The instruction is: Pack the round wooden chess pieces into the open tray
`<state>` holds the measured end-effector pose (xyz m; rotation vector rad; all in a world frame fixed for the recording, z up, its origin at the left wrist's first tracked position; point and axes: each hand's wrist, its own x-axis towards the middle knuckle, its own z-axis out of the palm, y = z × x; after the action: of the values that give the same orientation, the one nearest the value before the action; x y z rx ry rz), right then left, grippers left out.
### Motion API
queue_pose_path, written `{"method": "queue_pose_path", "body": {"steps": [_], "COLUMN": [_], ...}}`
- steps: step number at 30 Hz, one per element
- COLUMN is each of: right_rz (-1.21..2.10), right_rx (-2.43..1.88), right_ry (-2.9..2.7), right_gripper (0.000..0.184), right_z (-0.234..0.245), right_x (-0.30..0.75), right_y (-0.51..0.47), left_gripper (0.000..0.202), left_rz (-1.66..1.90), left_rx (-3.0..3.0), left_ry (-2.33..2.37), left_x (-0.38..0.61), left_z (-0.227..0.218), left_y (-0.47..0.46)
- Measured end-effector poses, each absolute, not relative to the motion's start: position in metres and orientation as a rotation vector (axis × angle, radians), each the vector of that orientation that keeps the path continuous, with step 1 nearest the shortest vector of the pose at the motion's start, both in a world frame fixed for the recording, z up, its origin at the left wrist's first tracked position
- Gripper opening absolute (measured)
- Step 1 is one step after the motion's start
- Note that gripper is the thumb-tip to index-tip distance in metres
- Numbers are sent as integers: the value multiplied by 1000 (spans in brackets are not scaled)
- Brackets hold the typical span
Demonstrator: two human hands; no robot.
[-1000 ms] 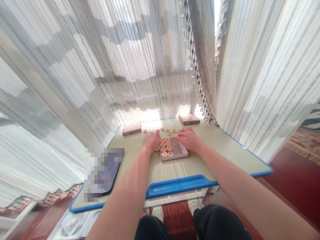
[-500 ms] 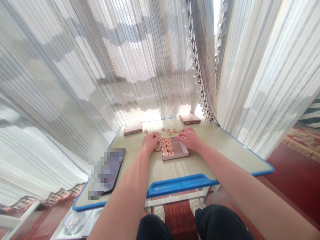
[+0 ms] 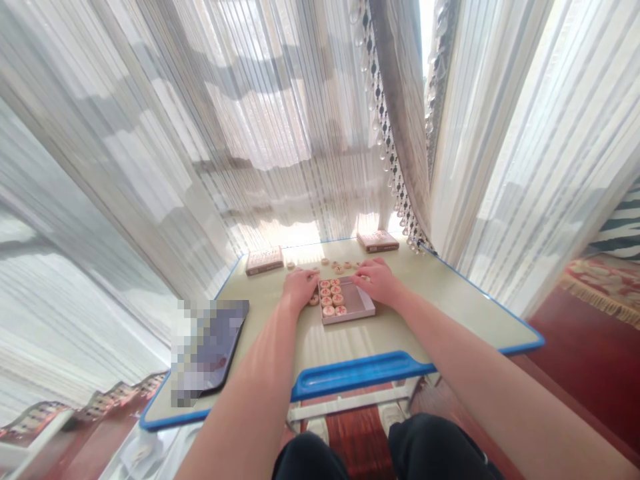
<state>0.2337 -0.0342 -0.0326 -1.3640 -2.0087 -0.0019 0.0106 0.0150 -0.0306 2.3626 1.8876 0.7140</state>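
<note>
Has eight discs [image 3: 337,301] in two columns in the box [image 3: 350,318], back from the surface's [image 3: 440,300] front edge; leaves its right half unfilled, loose discs [image 3: 339,269] toward the far edge. Cannot tell, for left hand [image 3: 299,288] or right hand [image 3: 379,281] by the box's sides, whether closed or apart.

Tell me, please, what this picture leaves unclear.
In the head view:
Dark slab: top pixelated.
Far loose discs: markings too small.
Far right corner of the open box: behind the right hand.
Anything under the left hand: covered by it.
Zebra-striped item: cut off by right edge.
</note>
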Motion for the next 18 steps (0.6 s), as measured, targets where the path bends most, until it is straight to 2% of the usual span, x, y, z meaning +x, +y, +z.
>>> {"method": "queue_pose_path", "body": {"steps": [7,12,15,18], "right_rz": [3,-1,12,74], "right_rx": [-1399,-1375,-1333,-1239], "right_ry": [-2006,-2030,-2015,-2001], "right_gripper": [30,31,29,20], "right_z": [-33,-32,-31,-28], "right_x": [234,233,232,228], "right_y": [-34,-35,-37,-41], "left_gripper": [29,20,22,28], "left_rz": [833,1204,1376,1398], "left_rx": [2247,2091,1967,1831], "left_ry": [1857,1686,1535,1334], "left_x": [11,12,17,24], "left_z": [-34,-25,-14,-7], "left_y": [18,9,1,-6]}}
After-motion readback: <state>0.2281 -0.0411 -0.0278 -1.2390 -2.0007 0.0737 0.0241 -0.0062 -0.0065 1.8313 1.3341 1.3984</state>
